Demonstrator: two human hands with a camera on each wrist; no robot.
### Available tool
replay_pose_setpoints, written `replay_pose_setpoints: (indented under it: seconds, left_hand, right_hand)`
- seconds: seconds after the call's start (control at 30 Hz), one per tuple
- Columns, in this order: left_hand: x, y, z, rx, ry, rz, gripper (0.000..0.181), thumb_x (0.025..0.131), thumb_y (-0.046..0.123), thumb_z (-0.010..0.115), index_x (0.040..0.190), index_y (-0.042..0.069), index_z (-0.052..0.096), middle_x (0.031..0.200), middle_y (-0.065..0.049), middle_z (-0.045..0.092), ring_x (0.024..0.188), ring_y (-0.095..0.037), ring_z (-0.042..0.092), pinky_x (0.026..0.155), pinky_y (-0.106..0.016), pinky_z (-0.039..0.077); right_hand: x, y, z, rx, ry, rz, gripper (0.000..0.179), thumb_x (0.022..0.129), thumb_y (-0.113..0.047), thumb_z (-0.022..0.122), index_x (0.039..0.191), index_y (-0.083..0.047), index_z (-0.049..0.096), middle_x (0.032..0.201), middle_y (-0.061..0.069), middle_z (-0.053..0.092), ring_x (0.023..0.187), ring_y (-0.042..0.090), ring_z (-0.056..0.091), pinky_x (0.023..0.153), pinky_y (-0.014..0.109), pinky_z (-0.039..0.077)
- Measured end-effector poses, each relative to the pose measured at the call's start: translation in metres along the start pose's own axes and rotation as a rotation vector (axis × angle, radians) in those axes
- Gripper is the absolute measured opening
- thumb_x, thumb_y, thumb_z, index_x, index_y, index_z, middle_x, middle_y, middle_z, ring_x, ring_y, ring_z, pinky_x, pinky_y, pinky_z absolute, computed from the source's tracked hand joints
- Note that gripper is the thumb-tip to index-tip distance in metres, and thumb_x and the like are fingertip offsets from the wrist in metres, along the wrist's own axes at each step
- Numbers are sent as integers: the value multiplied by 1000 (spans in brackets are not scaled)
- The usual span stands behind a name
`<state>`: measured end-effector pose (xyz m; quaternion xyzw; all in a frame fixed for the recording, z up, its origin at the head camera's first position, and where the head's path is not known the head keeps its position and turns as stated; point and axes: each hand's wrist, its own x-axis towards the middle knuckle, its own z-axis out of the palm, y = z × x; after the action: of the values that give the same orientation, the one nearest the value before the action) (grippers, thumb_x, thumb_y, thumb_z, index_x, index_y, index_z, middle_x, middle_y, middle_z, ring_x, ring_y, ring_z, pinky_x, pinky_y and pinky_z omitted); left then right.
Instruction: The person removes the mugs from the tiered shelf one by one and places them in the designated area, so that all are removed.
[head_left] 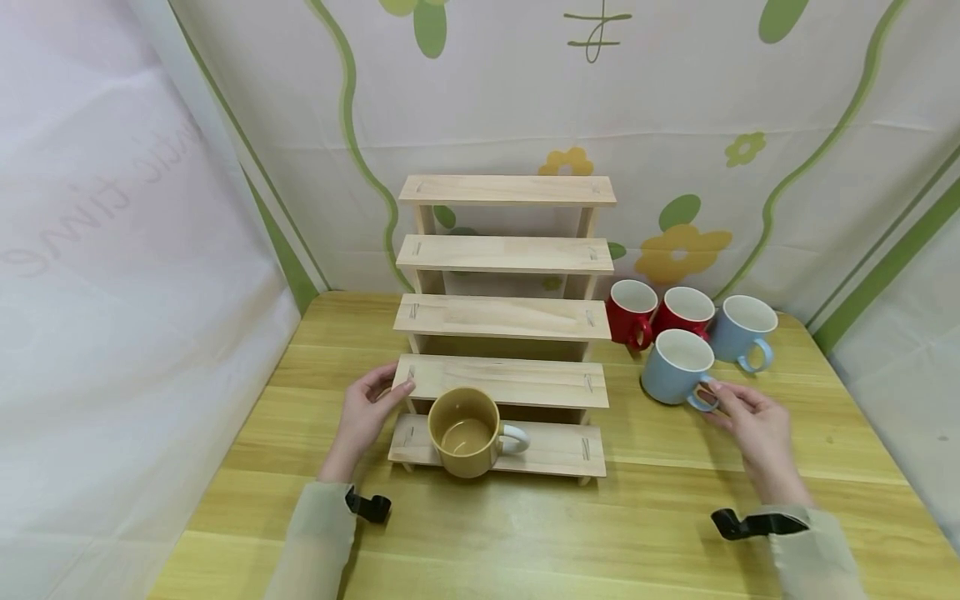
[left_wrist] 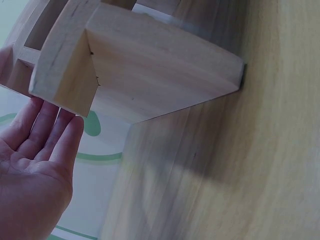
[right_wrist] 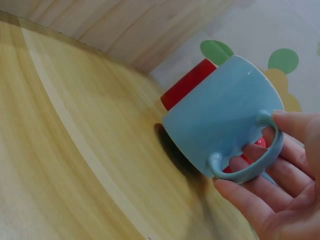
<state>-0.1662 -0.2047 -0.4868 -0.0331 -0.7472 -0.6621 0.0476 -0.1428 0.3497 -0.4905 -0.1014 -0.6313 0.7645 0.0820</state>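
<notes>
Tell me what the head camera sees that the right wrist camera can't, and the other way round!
Only the head view shows the yellow cup on the bottom step of the wooden stand, and the left hand touching that stand's left edge.

Only the right wrist view shows the palm side of the right hand.

Both show that hand holding a blue cup by its handle, a red cup nearby, and part of the table.

right grip (head_left: 753,422): pinches blue mug (head_left: 672,372) | left grip (head_left: 367,406): holds rack (head_left: 501,318) | yellow mug (head_left: 467,457): lowest step (head_left: 557,447)
</notes>
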Motion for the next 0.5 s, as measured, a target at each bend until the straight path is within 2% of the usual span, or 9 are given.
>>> replay_pose_setpoints:
  seconds: [0.5]
  left_hand:
    - [0, -1, 0, 5, 0, -9, 46, 95, 16, 76, 134, -3, 61, 131, -19, 62, 117, -23, 59, 101, -24, 50]
  right_hand:
    - [6, 5, 5, 32, 36, -6, 22, 96, -12, 72, 112, 3, 74, 103, 9, 76, 96, 18, 73, 80, 35, 60]
